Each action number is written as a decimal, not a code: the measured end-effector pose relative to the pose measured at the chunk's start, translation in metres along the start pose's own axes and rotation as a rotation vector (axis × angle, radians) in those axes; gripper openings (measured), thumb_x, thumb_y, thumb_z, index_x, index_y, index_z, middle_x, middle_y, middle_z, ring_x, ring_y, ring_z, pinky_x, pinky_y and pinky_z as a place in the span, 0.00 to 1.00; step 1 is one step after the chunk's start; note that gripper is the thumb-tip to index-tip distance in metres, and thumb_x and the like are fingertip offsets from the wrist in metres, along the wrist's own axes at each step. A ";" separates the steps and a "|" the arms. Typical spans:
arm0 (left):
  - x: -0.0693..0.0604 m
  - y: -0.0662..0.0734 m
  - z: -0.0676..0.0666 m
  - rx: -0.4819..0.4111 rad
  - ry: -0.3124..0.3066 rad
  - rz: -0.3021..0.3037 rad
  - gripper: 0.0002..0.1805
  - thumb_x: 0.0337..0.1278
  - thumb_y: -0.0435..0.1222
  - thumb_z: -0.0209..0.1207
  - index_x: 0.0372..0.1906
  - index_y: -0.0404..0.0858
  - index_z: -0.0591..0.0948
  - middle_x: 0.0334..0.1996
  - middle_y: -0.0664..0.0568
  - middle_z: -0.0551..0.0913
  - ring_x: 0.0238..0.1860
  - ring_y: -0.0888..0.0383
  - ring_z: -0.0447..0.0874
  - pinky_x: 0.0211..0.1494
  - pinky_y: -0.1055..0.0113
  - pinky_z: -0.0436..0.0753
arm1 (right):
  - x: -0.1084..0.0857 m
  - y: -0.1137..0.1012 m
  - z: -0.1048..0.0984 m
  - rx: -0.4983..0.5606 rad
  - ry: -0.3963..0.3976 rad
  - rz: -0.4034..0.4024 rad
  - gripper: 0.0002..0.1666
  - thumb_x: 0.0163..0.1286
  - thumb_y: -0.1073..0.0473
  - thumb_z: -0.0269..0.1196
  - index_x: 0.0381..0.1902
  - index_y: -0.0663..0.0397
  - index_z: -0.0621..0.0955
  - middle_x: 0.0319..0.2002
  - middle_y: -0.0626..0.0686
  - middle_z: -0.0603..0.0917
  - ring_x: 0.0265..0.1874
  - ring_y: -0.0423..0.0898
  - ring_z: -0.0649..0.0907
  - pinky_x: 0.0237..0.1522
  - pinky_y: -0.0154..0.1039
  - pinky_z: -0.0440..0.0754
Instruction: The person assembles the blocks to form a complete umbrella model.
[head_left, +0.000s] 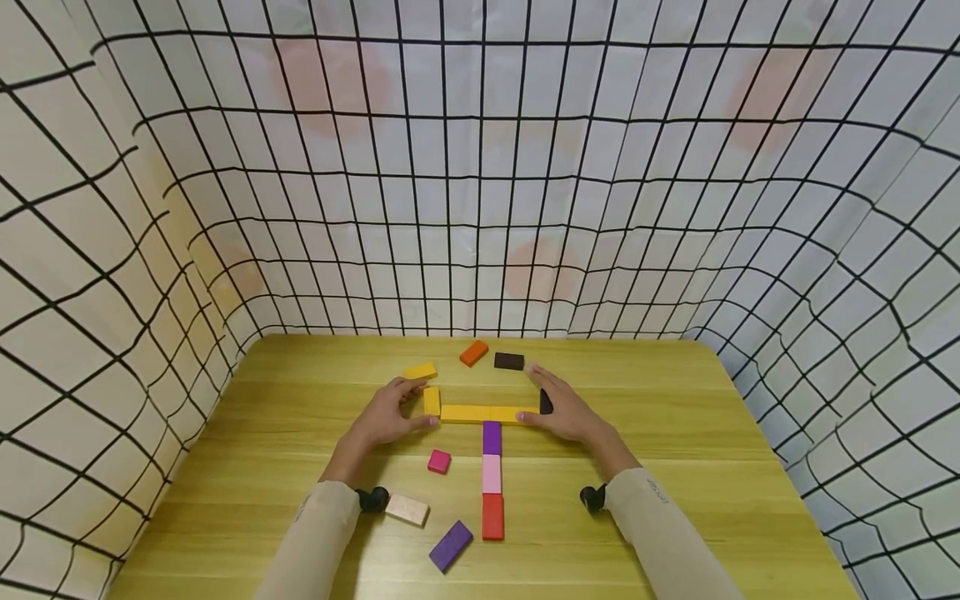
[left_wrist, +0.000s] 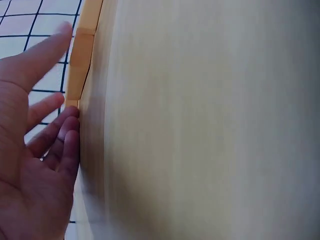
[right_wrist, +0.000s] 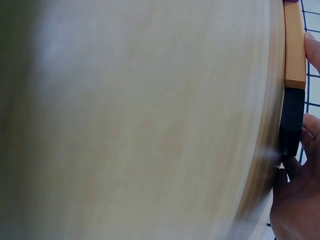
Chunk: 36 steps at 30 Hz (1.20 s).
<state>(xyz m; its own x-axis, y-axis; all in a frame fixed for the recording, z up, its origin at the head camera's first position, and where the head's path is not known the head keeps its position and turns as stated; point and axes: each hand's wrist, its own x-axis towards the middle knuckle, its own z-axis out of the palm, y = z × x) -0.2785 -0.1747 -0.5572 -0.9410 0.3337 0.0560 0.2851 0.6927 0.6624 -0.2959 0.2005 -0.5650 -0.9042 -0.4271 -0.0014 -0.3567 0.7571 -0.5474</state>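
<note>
My left hand (head_left: 385, 414) is around the left of an upright-turned yellow block (head_left: 431, 402), thumb and fingers spread apart; in the left wrist view the thumb of this hand (left_wrist: 37, 125) stands clear of the yellow blocks (left_wrist: 81, 52). Two yellow blocks (head_left: 465, 413) lie end to end in a row. At the row's right end my right hand (head_left: 572, 413) has its thumb at the yellow block and its fingers beyond a black block (head_left: 545, 402), partly hidden by the hand. In the right wrist view, fingers of the right hand (right_wrist: 300, 175) touch the black block (right_wrist: 292, 122).
Purple (head_left: 492, 437), pink (head_left: 491, 474) and red (head_left: 492, 517) blocks form a column below the row. Loose blocks lie around: yellow (head_left: 421, 371), orange (head_left: 473, 353), black (head_left: 509, 362), magenta (head_left: 438, 462), pale wood (head_left: 407, 510), purple (head_left: 451, 547). Black netting surrounds the table (head_left: 675, 450).
</note>
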 end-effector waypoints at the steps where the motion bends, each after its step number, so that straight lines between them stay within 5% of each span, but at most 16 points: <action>1: 0.000 0.000 -0.001 -0.004 0.005 0.002 0.40 0.59 0.55 0.71 0.71 0.39 0.76 0.54 0.48 0.80 0.56 0.49 0.79 0.65 0.48 0.80 | 0.000 0.000 0.000 0.004 0.000 0.000 0.60 0.66 0.29 0.64 0.84 0.51 0.54 0.84 0.55 0.52 0.81 0.62 0.55 0.79 0.67 0.55; 9: 0.007 0.006 -0.012 -0.064 0.078 0.028 0.29 0.71 0.51 0.62 0.67 0.36 0.79 0.57 0.43 0.82 0.57 0.46 0.82 0.64 0.48 0.83 | -0.003 0.002 0.004 -0.006 -0.013 0.016 0.59 0.67 0.28 0.64 0.84 0.49 0.54 0.84 0.53 0.52 0.82 0.61 0.56 0.79 0.66 0.55; 17: 0.016 -0.002 -0.017 0.083 0.176 0.023 0.38 0.66 0.53 0.65 0.74 0.38 0.72 0.73 0.39 0.68 0.74 0.37 0.65 0.76 0.38 0.68 | -0.006 0.002 0.000 0.017 -0.023 0.034 0.60 0.66 0.27 0.64 0.84 0.45 0.54 0.84 0.51 0.51 0.82 0.60 0.54 0.79 0.66 0.54; 36: 0.039 -0.025 -0.017 0.153 0.100 -0.045 0.39 0.66 0.56 0.64 0.73 0.36 0.73 0.72 0.36 0.73 0.73 0.36 0.68 0.77 0.40 0.66 | 0.000 0.001 -0.001 0.019 -0.011 0.016 0.59 0.67 0.28 0.64 0.84 0.46 0.54 0.84 0.51 0.51 0.82 0.60 0.54 0.79 0.66 0.55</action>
<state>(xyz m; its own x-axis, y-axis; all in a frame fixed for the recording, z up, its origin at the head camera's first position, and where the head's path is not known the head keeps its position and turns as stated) -0.3253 -0.1895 -0.5592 -0.9646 0.2405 0.1082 0.2598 0.7972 0.5449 -0.2960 0.2017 -0.5646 -0.9071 -0.4204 -0.0199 -0.3372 0.7543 -0.5633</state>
